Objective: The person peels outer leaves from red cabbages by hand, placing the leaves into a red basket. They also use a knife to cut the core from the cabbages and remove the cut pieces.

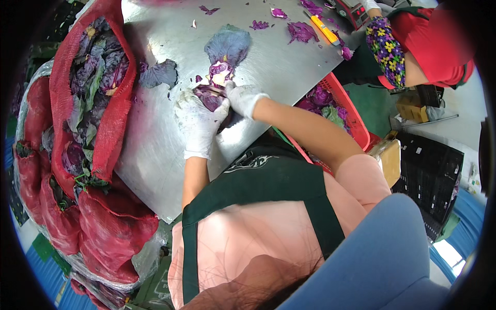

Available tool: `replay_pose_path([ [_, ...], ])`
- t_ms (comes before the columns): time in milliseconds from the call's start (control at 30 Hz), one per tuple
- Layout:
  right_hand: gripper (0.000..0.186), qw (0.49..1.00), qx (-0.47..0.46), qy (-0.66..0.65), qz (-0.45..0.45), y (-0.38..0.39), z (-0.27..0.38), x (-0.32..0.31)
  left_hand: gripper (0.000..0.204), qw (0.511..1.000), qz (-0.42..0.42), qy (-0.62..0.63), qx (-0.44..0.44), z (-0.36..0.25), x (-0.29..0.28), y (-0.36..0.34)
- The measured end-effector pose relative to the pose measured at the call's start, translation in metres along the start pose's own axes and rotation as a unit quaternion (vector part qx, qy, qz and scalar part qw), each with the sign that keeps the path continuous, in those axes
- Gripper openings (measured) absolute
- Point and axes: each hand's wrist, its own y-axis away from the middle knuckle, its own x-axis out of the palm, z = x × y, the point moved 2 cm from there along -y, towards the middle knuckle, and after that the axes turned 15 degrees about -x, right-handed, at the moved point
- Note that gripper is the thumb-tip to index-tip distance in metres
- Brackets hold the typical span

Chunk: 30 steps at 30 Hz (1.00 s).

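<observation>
Both my hands wear whitish gloves and meet over a red cabbage [211, 98] near the table's front edge. My left hand [196, 121] is wrapped round the cabbage from the left and below. On its right side my right hand [246, 98] is closed, its fingertips at the cabbage; exactly what they pinch is partly hidden. Just beyond lies a pale-cored purple piece [221, 72], touching a large grey-purple outer leaf [228, 45]. Another loose leaf [158, 74] lies to the left on the metal table [155, 116].
Red mesh sacks [116, 135] of cabbages crowd the left edge. A red crate [356, 111] with cabbages stands below the table's right edge. A yellow-orange cutter [324, 30] and purple scraps [303, 32] lie at the far right, near another person's flowered sleeve [386, 51] and a scale [353, 11].
</observation>
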Motion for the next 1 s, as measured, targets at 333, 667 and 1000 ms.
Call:
replay_pose_path([
  [333,0.05,0.931,0.116,-0.339,-0.069,0.026,-0.037,-0.015,0.104,0.945,0.081,0.315,-0.03,0.1,-0.017,0.027],
  [667,0.075,0.982,-0.154,-0.106,-0.035,0.015,0.059,0.013,0.112,0.908,0.109,0.388,-0.117,0.111,-0.019,0.049],
  [1000,0.048,0.991,-0.107,-0.076,-0.04,-0.009,0.05,0.025,0.106,0.979,-0.001,0.192,-0.068,0.095,-0.014,0.044],
])
